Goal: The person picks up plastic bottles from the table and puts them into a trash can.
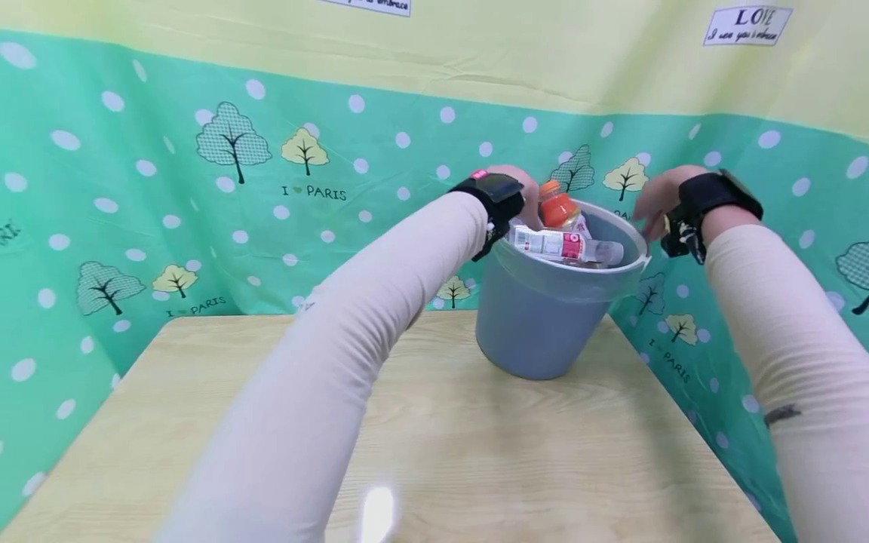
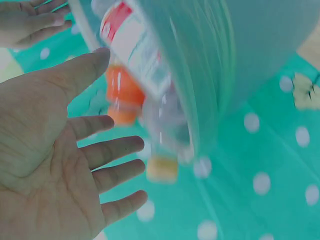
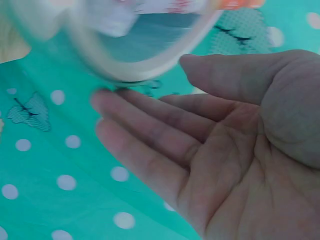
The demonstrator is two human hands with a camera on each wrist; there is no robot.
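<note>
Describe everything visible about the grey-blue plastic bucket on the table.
The grey-blue plastic bucket tapers toward its base and carries a paler, translucent rim band. It stands on the light wooden table near the far right corner, apparently tipped slightly. Plastic bottles fill it: one with an orange cap, one lying with a white-and-red label. Both open hands flank its rim; contact is unclear.

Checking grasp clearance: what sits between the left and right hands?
In the head view, the grey bucket sits between the left hand and right hand; its rim shows bottles, including an orange-capped bottle.

Wood table (image 1: 475, 452), tree-print cloth (image 1: 170, 188), prob. plastic.
</note>
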